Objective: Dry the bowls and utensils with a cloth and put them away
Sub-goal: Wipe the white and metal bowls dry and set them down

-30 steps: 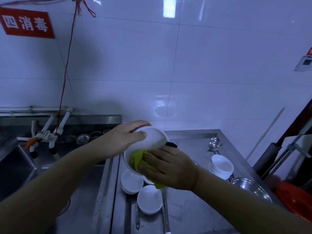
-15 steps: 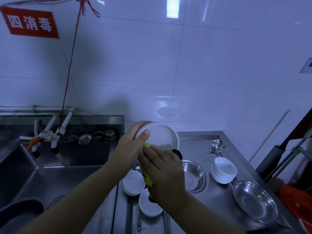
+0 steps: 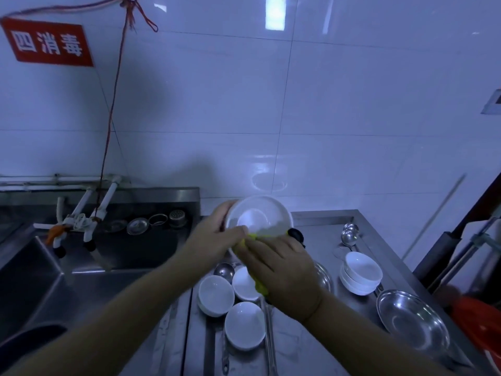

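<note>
My left hand: I hold the white bowl by its left rim, with my fingers curled round the edge.
My right hand: I press the yellow cloth against the near edge of the bowl, and my fingers bend round the cloth.
The bowl I hold: it is up in the air above the table, tipped so its inside faces me.
The cloth: most of it hides under my right hand; a bit hangs down below my palm.
Bowls on the table: three small white bowls sit close together, under my hands and a little to the left.
Stack of bowls: more white bowls sit one inside the other on the right side of the table.
Metal plate: a shiny round plate lies near the right edge, just in front of the stack.
Another metal dish: I see only a bit of it past my right wrist.
Spoons: two shiny spoons lie at the far side of the table, behind the stack.
Long tools: thin metal handles lie on the table between the bowls, near me.
Sink: a deep metal sink is on the left, with white taps over it.
Wall: white tiles, with a red sign up on the left.
</note>
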A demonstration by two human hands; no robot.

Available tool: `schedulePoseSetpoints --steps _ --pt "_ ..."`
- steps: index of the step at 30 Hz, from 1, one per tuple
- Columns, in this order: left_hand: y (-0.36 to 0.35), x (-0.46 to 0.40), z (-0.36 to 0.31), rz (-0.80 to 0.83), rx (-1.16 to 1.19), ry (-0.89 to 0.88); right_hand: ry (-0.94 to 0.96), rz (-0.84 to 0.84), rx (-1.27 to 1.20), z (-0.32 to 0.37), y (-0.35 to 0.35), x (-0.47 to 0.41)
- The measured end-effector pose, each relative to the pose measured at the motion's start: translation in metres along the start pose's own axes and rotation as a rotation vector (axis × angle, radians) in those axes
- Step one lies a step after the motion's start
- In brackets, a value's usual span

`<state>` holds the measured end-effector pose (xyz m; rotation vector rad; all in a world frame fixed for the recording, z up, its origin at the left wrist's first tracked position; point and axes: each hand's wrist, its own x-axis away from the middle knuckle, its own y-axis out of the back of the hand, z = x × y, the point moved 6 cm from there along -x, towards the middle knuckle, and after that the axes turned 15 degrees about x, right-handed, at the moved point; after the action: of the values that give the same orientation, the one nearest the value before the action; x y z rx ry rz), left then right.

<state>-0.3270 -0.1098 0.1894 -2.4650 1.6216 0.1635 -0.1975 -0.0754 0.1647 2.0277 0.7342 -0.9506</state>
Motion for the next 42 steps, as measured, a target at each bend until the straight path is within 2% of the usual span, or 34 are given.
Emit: schedulePoseSetpoints --steps 2,4,6,8,10,12,14,17,19,22,24,26,28,30,31,34,37,39,42 --pt "-0.008 0.01 0.01 -0.083 0.139 -0.058 -0.125 0.009 -0.005 0.005 -0.001 -0.001" --pt "-0.01 0.011 0.011 -0.106 0.139 -0.106 -0.142 0.017 -0.03 0.014 -0.002 0.0" --pt "-0.007 0.01 0.007 -0.088 0.072 -0.147 -0.077 0.01 -0.053 0.013 -0.001 0.003" --pt "-0.003 0.005 0.003 -0.025 -0.118 -0.158 0.057 -0.007 -0.051 0.005 0.0 0.007" --pt "-0.002 -0.002 -0.002 0.069 -0.315 -0.082 0.215 -0.004 -0.06 -0.003 0.0 0.01" --pt "-0.002 -0.012 -0.01 0.17 -0.347 0.007 0.284 -0.003 -0.069 -0.007 -0.001 0.01" --pt "-0.002 -0.019 -0.016 0.153 -0.264 0.012 0.238 -0.002 -0.052 -0.009 -0.004 0.008" --pt "-0.005 -0.013 -0.004 -0.071 -0.043 -0.075 0.026 -0.028 -0.001 -0.013 -0.005 0.001" --pt "-0.012 -0.004 0.011 -0.155 0.12 -0.125 -0.128 -0.032 -0.021 -0.008 -0.004 -0.002" --pt "-0.015 -0.003 0.012 -0.133 0.157 -0.187 -0.174 -0.034 -0.083 0.008 -0.007 0.002" --pt "-0.01 -0.006 0.008 -0.077 0.06 -0.177 -0.071 -0.048 -0.089 0.004 -0.006 0.006" --pt "-0.004 -0.01 0.004 0.001 -0.116 -0.094 0.138 -0.056 -0.089 -0.005 -0.005 0.01" --pt "-0.002 -0.016 0.001 0.171 -0.356 0.024 0.35 -0.043 -0.127 -0.01 -0.006 0.013" --pt "0.0 -0.021 -0.003 0.273 -0.407 0.098 0.419 -0.029 -0.141 -0.011 -0.01 0.012" --pt "0.003 -0.023 -0.005 0.238 -0.346 0.103 0.387 -0.026 -0.128 -0.012 -0.012 0.011" --pt "0.008 -0.016 0.008 -0.023 -0.044 0.053 0.138 -0.019 -0.044 -0.013 -0.014 0.0" --pt "-0.002 -0.001 0.022 -0.139 0.115 -0.067 -0.116 -0.001 -0.051 -0.007 -0.013 -0.011" --pt "-0.002 0.002 0.018 -0.172 0.19 -0.097 -0.164 0.049 -0.116 0.003 -0.015 -0.013" --pt "0.004 0.0 0.007 -0.118 0.146 -0.119 -0.095 0.164 -0.185 0.009 -0.019 -0.01"
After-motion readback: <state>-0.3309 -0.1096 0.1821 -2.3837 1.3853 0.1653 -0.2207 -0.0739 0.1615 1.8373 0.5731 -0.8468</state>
